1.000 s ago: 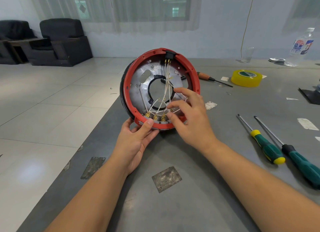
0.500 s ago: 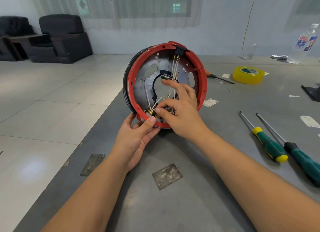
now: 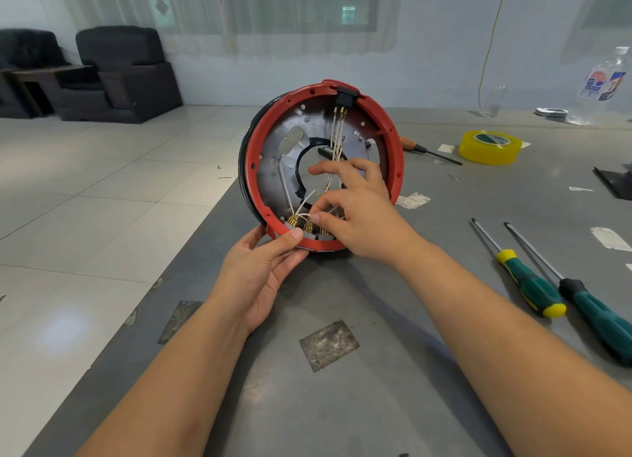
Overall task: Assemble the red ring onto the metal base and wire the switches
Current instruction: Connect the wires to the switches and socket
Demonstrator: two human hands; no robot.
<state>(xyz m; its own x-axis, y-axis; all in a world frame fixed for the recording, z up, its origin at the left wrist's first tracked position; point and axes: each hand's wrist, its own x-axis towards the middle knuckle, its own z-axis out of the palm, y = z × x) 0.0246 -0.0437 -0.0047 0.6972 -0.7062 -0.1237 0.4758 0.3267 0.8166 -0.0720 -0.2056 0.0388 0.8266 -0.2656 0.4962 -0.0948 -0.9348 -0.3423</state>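
A red ring (image 3: 396, 155) fitted around a round metal base (image 3: 273, 169) stands on edge at the near-left part of a grey table (image 3: 376, 405), open side toward the viewer. The left hand (image 3: 260, 272) grips its bottom rim, thumb pressed on top. The right hand (image 3: 355, 214) reaches inside, thumb and forefinger pinching a white wire (image 3: 304, 214) beside brass terminals (image 3: 293, 221); its other fingers are spread. Two green-handled screwdrivers (image 3: 533, 289) lie to the right, with yellow tape (image 3: 490, 148) farther back.

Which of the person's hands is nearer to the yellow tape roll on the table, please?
The right hand, working on the white wires inside the red ring, sits nearer the yellow tape roll. The left hand grips the ring's bottom edge, farther away.
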